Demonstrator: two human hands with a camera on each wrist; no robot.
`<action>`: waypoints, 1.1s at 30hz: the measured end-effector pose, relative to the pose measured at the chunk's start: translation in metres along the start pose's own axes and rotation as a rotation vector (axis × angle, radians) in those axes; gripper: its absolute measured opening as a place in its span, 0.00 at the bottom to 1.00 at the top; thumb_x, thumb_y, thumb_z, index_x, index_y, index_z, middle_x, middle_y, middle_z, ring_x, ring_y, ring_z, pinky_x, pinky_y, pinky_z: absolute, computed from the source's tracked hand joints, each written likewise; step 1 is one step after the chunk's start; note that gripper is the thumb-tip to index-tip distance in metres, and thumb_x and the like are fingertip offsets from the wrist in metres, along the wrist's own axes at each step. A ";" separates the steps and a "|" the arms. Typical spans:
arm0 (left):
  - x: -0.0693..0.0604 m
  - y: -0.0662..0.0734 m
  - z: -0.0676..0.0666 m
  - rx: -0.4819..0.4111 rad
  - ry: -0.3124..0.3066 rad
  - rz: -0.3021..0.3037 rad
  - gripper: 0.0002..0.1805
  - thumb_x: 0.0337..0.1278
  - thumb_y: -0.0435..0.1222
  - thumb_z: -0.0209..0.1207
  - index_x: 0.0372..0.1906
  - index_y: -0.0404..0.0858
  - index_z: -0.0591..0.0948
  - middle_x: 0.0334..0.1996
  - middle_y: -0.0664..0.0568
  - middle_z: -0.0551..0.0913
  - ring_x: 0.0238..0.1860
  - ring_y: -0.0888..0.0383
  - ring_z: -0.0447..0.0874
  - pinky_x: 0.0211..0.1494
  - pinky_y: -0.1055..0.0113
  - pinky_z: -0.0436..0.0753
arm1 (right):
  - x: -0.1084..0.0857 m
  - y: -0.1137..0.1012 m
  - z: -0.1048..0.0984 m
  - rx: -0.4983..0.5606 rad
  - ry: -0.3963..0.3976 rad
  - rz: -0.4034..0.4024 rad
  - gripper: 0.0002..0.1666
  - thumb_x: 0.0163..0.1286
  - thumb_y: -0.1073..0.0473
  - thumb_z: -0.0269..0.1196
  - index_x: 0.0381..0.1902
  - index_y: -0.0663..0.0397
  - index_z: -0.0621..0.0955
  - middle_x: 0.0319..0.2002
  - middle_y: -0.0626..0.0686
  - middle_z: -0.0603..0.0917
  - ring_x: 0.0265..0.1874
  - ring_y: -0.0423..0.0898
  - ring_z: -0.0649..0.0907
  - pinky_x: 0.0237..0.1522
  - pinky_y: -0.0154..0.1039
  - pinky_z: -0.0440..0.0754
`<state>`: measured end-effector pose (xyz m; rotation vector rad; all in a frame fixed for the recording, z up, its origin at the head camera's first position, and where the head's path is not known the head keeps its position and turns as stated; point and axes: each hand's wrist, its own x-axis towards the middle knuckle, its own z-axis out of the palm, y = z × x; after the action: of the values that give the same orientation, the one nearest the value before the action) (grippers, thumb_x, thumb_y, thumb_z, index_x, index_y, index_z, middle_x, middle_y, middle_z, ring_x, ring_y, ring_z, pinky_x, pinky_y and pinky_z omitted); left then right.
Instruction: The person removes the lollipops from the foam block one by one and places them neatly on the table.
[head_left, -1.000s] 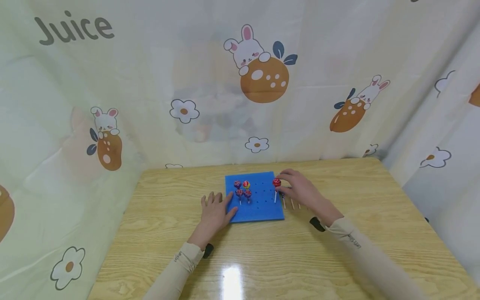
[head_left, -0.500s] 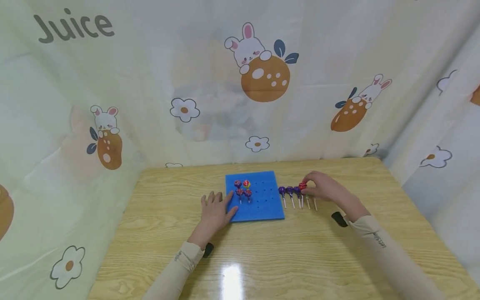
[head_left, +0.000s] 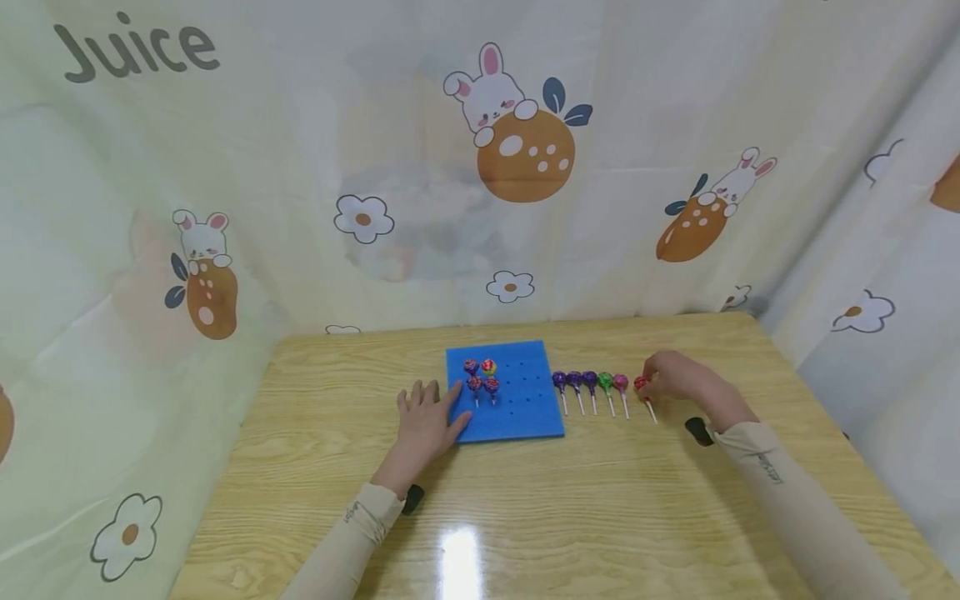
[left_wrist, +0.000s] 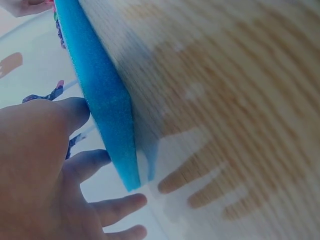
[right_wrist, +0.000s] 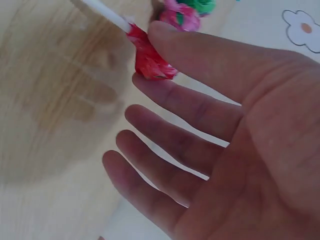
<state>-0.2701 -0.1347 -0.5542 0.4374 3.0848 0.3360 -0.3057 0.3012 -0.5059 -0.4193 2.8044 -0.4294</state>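
My right hand [head_left: 684, 377] pinches a red-wrapped lollipop [head_left: 641, 383] by its head, between thumb and index finger, at the right end of a row of lollipops. In the right wrist view its white stick [right_wrist: 107, 14] points away from the palm. My left hand [head_left: 426, 427] lies with fingers spread at the left edge of a blue foam board [head_left: 525, 425]. Its thumb and index finger touch the foam's edge in the left wrist view. Several wrapped lollipops, among them a red-and-yellow one [head_left: 489, 366], stand upright in the board's left part; small holes dot the rest.
Right of the board, purple lollipops [head_left: 574, 379], a green lollipop [head_left: 606, 380] and a pink lollipop [head_left: 621, 382] lie in a row, sticks toward me. All this is on a wooden table [head_left: 540, 517]. A printed curtain [head_left: 405, 150] hangs behind and at both sides.
My right hand has carried the red lollipop rightward from the board's right edge, past the row, to beyond the pink one. The whole row is now uncovered. My left hand has stayed in place.
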 end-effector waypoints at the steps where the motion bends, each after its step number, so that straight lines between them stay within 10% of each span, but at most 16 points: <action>1: 0.000 0.000 0.000 -0.002 0.003 0.002 0.34 0.72 0.59 0.49 0.77 0.52 0.65 0.73 0.35 0.65 0.76 0.31 0.55 0.74 0.32 0.52 | 0.002 0.002 0.002 0.004 0.008 0.001 0.13 0.65 0.57 0.68 0.33 0.64 0.83 0.32 0.56 0.84 0.31 0.48 0.78 0.38 0.44 0.77; 19: 0.000 0.000 -0.001 0.000 0.003 -0.004 0.34 0.72 0.59 0.49 0.77 0.53 0.65 0.72 0.36 0.66 0.76 0.31 0.54 0.74 0.32 0.52 | 0.014 -0.007 0.016 -0.060 0.105 0.142 0.16 0.62 0.53 0.71 0.30 0.61 0.80 0.30 0.56 0.80 0.28 0.48 0.76 0.29 0.40 0.72; 33: 0.000 0.000 -0.003 0.003 0.004 0.000 0.33 0.72 0.59 0.49 0.77 0.53 0.66 0.72 0.35 0.66 0.76 0.31 0.55 0.74 0.32 0.51 | 0.004 -0.014 0.005 -0.032 0.115 0.174 0.32 0.66 0.47 0.68 0.52 0.73 0.78 0.51 0.72 0.82 0.50 0.68 0.81 0.50 0.60 0.79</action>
<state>-0.2697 -0.1351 -0.5517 0.4371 3.0893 0.3328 -0.3046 0.2855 -0.5065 -0.1586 2.9312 -0.3812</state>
